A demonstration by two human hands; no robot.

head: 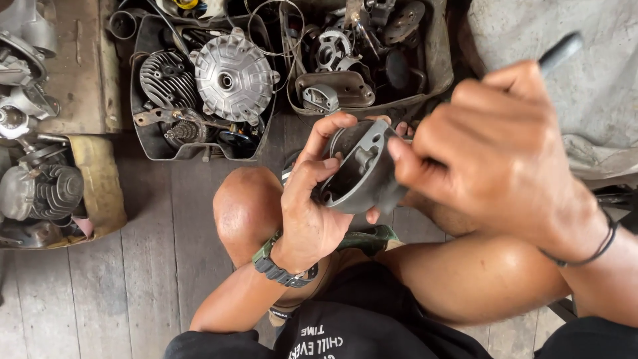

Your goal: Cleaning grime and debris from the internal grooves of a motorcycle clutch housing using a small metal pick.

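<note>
Grey cast-metal housing [362, 169], round and hollow, in left hand [309, 199] grip, right hand [495, 149] clenching dark-handled tool [559, 52]

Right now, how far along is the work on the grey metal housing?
Done: housing is out of the parts trays. In hand: left hand grips it, right hand works a dark-handled tool against its rim. Left: cannot tell; tool tip is hidden.

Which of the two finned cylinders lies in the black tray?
The dark finned cylinder beside the silver hub; the other cylinder lies at the left edge, outside the black tray.
</note>
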